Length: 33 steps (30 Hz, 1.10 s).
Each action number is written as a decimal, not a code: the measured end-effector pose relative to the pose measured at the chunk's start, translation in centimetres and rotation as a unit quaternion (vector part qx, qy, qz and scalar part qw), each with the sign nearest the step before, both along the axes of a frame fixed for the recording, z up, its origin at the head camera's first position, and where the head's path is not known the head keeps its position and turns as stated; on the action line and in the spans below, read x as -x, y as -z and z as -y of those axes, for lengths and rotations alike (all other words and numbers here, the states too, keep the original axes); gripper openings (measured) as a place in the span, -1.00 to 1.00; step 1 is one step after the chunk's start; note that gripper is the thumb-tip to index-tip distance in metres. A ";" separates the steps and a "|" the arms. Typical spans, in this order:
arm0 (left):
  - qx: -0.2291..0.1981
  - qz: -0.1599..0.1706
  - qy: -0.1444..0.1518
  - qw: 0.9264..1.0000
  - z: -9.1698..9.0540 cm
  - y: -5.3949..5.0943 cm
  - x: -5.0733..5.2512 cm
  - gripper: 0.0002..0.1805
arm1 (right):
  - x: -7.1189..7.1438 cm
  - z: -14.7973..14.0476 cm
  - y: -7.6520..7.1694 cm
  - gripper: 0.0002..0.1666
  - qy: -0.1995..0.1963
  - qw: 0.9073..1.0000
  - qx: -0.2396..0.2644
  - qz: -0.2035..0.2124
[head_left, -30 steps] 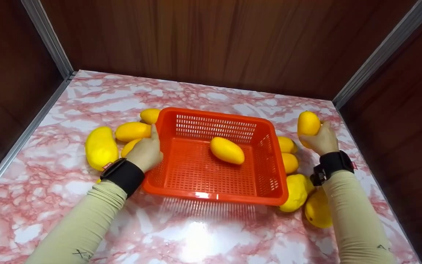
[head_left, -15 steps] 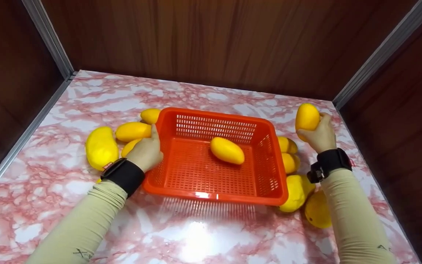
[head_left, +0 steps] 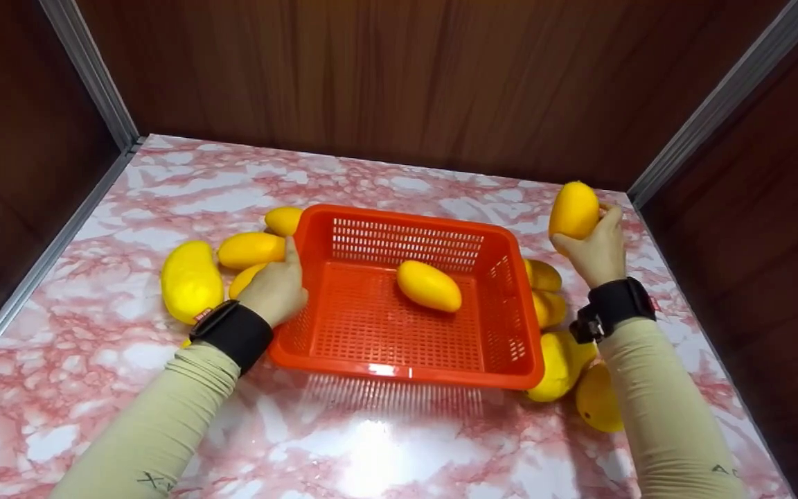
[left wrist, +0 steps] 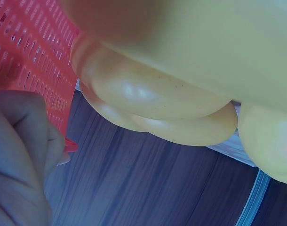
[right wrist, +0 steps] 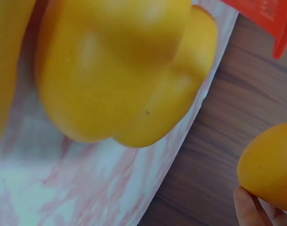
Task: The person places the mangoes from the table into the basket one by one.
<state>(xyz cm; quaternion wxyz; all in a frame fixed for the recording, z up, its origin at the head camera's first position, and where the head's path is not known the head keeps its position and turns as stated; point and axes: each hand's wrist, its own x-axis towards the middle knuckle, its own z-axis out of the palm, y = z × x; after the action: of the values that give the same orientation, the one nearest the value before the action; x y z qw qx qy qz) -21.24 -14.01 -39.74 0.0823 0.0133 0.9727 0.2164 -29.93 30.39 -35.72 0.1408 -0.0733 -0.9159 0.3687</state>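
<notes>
My left hand [head_left: 276, 291] holds the left rim of a red plastic basket [head_left: 399, 374], its index finger lying along the edge. In the left wrist view the curled left hand [left wrist: 21, 155] is beside the perforated basket wall [left wrist: 35, 56]. One yellow mango [head_left: 429, 286] lies on the basket floor. My right hand [head_left: 598, 246] grips another mango [head_left: 574, 211], raised beyond the basket's right side. The right wrist view catches only the right hand's fingertips [right wrist: 249, 209] against that held mango [right wrist: 270, 167].
Several mangoes are gathered left of the basket, including a large curved one [head_left: 192, 283]. More lie along its right side, among them a bumpy one [head_left: 557, 364] and a rounder one [head_left: 600, 398]. Brown wood-grain panels [head_left: 371, 83] enclose the marbled pink table [head_left: 267, 436].
My right hand has carried its mango up and slightly left, toward the back of the table. The left hand and the basket have stayed in place.
</notes>
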 end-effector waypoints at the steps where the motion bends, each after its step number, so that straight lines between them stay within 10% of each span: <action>1: 0.000 0.001 0.000 1.000 0.0 0.0 0.0 -0.03 | 0.0 0.2 -0.1 0.09 -0.001 1.000 0.002 -0.004; 33: 0.006 -0.011 -0.005 1.000 -0.1 0.0 -0.1 -0.05 | -1.3 5.1 -2.8 0.02 -0.063 0.992 0.092 -0.066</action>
<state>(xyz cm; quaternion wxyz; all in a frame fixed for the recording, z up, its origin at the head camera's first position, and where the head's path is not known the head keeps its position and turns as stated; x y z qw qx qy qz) -21.09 -13.86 -39.75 0.0701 0.0103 0.9750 0.2105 -28.60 25.26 -32.96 0.1701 -0.0038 -0.8695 0.4636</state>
